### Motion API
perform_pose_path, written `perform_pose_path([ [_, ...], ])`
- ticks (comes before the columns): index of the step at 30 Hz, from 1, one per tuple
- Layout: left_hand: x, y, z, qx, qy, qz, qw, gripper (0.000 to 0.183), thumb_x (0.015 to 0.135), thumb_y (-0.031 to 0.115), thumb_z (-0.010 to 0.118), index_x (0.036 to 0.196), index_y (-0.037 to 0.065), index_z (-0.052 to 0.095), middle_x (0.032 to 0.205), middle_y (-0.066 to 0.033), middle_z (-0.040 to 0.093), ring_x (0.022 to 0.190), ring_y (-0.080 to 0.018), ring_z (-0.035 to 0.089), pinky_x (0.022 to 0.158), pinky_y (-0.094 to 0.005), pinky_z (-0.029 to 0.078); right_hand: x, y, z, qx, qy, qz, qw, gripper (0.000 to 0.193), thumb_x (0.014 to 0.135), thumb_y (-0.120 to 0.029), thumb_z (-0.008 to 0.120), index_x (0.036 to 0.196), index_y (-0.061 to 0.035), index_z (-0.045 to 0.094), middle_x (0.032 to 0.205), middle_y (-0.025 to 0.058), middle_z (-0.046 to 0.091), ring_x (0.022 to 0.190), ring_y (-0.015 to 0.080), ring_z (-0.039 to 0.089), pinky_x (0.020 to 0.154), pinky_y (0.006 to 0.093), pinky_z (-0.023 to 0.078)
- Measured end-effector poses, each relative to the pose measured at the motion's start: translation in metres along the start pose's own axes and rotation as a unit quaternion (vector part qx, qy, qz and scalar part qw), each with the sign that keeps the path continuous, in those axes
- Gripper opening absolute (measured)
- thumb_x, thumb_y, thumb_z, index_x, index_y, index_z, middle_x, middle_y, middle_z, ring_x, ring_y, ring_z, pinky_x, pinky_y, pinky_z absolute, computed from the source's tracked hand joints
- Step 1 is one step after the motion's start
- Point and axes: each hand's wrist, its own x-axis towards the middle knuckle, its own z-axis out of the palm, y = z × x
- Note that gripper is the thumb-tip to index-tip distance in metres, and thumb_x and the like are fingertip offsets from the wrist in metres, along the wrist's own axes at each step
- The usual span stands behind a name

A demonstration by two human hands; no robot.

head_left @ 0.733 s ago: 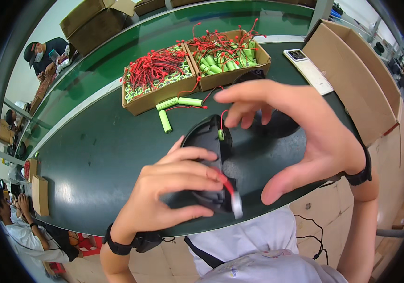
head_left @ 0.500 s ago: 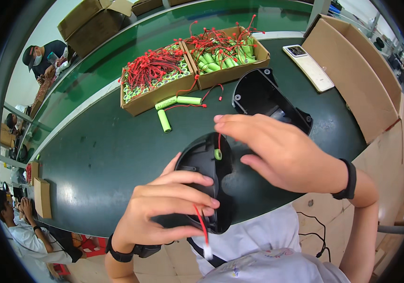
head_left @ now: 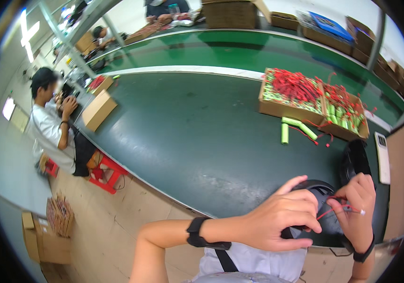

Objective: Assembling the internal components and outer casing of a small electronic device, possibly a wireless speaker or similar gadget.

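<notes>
My left hand (head_left: 284,218) is wrapped over a black plastic shell (head_left: 322,185) near the table's front edge, its fingers hiding much of it. Pinched in the closed fingers of my right hand (head_left: 358,210) is a red wire lead (head_left: 326,214), which runs out of the shell. A small white connector (head_left: 362,212) dangles at the lead's end. Just beyond my right hand lies a second black shell (head_left: 354,160). Farther back, several loose green battery cells (head_left: 285,134) with red wires rest on the table.
Two cardboard trays hold wired green cells: the left tray (head_left: 291,111) and the right tray (head_left: 348,133). A phone (head_left: 382,158) lies beside a tall cardboard box (head_left: 399,184) at the right. At the far left a co-worker (head_left: 53,122) sits by a small carton (head_left: 99,111).
The view has swung left, so the table's things appear farther right. My right hand has come down from above the shell and now pinches the red wire lead. My left hand still holds the shell.
</notes>
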Motion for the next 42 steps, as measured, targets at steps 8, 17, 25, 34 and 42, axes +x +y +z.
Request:
perform_pose_path([
  [8,-0.001,-0.011,0.019,0.033,0.113,0.024,0.993,0.020,0.069,0.004,0.065,0.089,0.006,0.064,0.082,-0.0033,0.057,0.090,-0.0241,0.056,0.106,-0.0595,0.022,0.002,-0.012,-0.014,-0.079,0.000,-0.103,0.992,0.022,0.056,-0.001,0.069,0.074,-0.0021,0.056,0.074,0.0088,0.052,0.069,0.0291,0.049,0.061,0.0374,0.037],
  [17,0.011,-0.012,0.024,0.019,0.065,0.088,0.994,0.016,0.072,0.002,0.064,0.087,0.004,0.061,0.088,-0.0090,0.056,0.110,-0.0324,0.053,0.108,-0.0597,0.024,-0.009,-0.031,-0.033,0.011,-0.049,-0.054,0.997,0.019,0.059,-0.005,0.071,0.074,-0.0071,0.061,0.074,0.0060,0.057,0.067,0.0254,0.054,0.063,0.0367,0.039],
  [25,0.016,-0.009,0.028,-0.053,-0.003,0.083,0.995,0.008,0.074,0.000,0.060,0.082,0.001,0.059,0.083,-0.0130,0.054,0.101,-0.0355,0.053,0.107,-0.0519,0.032,-0.004,-0.022,-0.034,0.135,-0.054,-0.017,0.989,0.013,0.063,-0.006,0.071,0.073,-0.0061,0.062,0.068,0.0061,0.059,0.061,0.0235,0.056,0.058,0.0321,0.041],
  [34,0.023,-0.009,0.043,-0.088,0.048,0.099,0.990,0.012,0.063,0.000,0.063,0.071,0.003,0.055,0.078,-0.0129,0.053,0.086,-0.0326,0.053,0.105,-0.0479,0.033,-0.019,0.005,-0.018,0.226,0.032,-0.027,0.973,0.010,0.072,-0.009,0.070,0.072,-0.0049,0.061,0.066,0.0055,0.060,0.059,0.0168,0.057,0.053,0.0263,0.043],
  [42,0.025,-0.002,0.044,-0.103,0.030,0.070,0.992,0.015,0.062,0.000,0.066,0.074,0.003,0.057,0.081,-0.0125,0.053,0.084,-0.0320,0.051,0.096,-0.0459,0.037,-0.043,0.004,-0.007,0.434,0.086,0.160,0.882,0.018,0.087,-0.014,0.064,0.079,-0.0042,0.051,0.076,0.0111,0.058,0.062,0.0141,0.057,0.053,0.0219,0.047],
])
